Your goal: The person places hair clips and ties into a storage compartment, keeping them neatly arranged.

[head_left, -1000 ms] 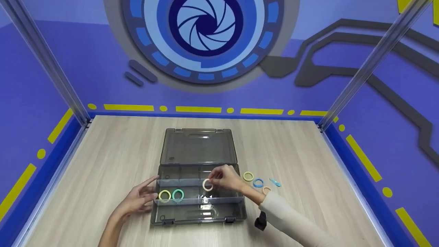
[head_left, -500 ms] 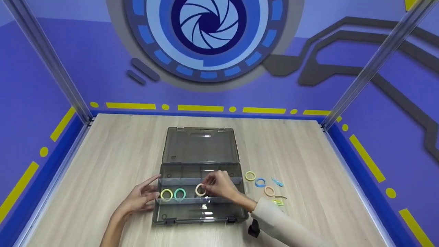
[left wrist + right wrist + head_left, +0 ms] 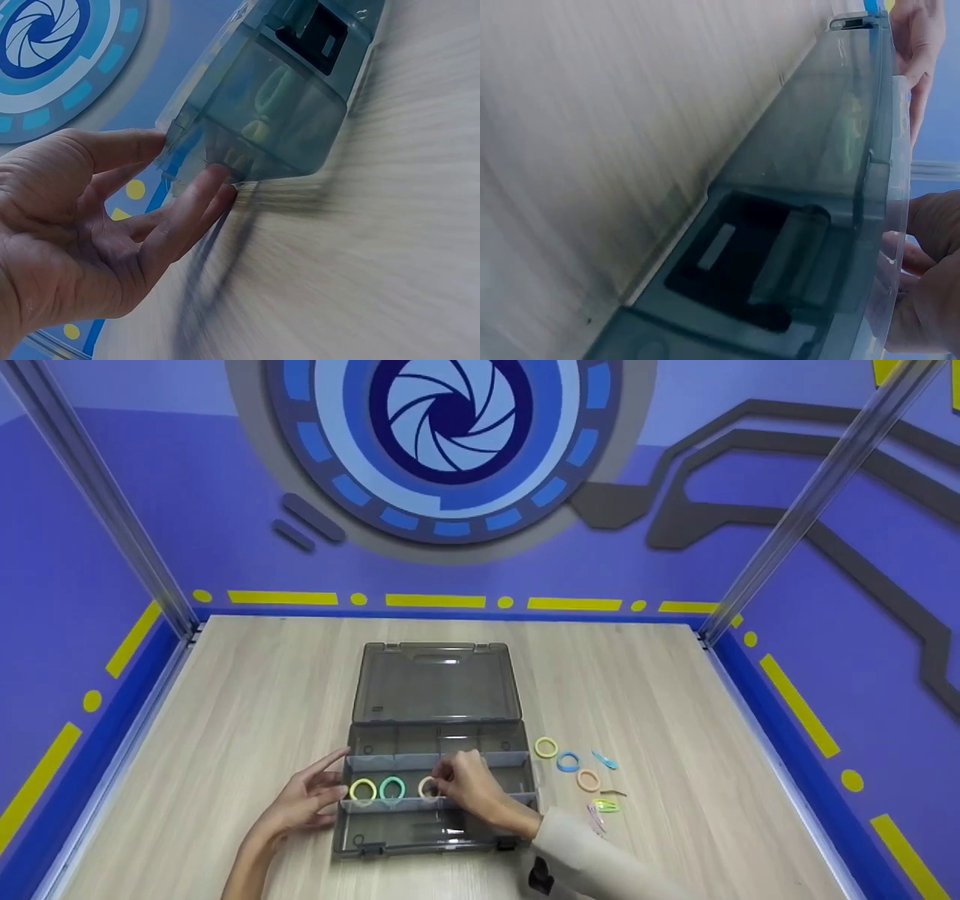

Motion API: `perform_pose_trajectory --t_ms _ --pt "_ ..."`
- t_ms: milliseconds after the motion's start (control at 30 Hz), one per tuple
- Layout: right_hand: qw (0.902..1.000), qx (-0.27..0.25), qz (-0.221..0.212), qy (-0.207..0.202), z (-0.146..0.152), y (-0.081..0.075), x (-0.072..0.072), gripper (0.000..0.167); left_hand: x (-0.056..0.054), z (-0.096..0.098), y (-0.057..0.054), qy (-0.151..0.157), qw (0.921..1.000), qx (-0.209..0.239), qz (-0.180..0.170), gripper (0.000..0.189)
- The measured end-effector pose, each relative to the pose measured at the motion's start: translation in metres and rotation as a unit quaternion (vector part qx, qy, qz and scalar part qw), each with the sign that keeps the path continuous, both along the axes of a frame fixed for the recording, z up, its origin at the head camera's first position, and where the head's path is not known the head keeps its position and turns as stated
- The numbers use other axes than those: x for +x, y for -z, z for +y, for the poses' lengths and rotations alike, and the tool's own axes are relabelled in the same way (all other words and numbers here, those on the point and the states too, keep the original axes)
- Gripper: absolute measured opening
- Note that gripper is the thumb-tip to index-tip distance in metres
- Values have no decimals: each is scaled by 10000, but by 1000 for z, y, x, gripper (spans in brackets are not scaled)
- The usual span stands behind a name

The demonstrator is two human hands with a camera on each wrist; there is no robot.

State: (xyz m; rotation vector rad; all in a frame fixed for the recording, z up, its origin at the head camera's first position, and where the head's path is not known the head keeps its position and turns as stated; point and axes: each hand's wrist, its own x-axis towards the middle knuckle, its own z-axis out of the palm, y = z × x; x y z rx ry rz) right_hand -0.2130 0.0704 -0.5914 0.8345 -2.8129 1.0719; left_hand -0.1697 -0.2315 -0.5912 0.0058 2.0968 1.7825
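A grey see-through divider box (image 3: 405,831) stands on the table with its lid (image 3: 439,682) laid back. My right hand (image 3: 474,789) reaches into the middle compartment, thumb and finger pinching a peach hair tie (image 3: 421,787). To the left of it, a yellow hair tie (image 3: 363,780) and a green hair tie (image 3: 391,778) stand side by side in that compartment. My left hand (image 3: 112,217) touches the box's left end with extended fingertips. In the right wrist view the box's front wall and black latch (image 3: 739,259) hide part of my right hand.
Right of the box lie a yellow hair tie (image 3: 537,748), a blue one (image 3: 568,770) and another peach one (image 3: 579,781). Beside them are a blue hair clip (image 3: 604,760), a green clip (image 3: 607,805) and a pink clip (image 3: 595,817). Patterned blue walls (image 3: 420,570) enclose the table.
My right hand has moved left and down with the peach hair tie, toward the green one. The clips on the right have come into sight. My left hand stays at the box.
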Motion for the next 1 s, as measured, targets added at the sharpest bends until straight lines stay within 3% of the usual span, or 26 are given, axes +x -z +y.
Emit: perform_pose_trajectory --t_ms 200,467,600,700,1000 --pt "9997 -93 -82 232 -4 4 -1 6 -1 0 -1 57 10000 41 -41 74" --pt "9987 -332 -301 224 -5 8 -1 7 0 -1 -3 164 9998 48 -57 76" --pt "9955 -601 -728 53 -2 7 -1 8 -2 -1 -3 145 9999 47 -23 74" --pt "9910 -807 -1069 -70 1 2 -2 10 -2 -2 -3 132 9999 63 -44 74" --pt "9817 -1290 -1394 -159 29 -30 -7 14 1 -2 -1 28 9997 135 -182 75"
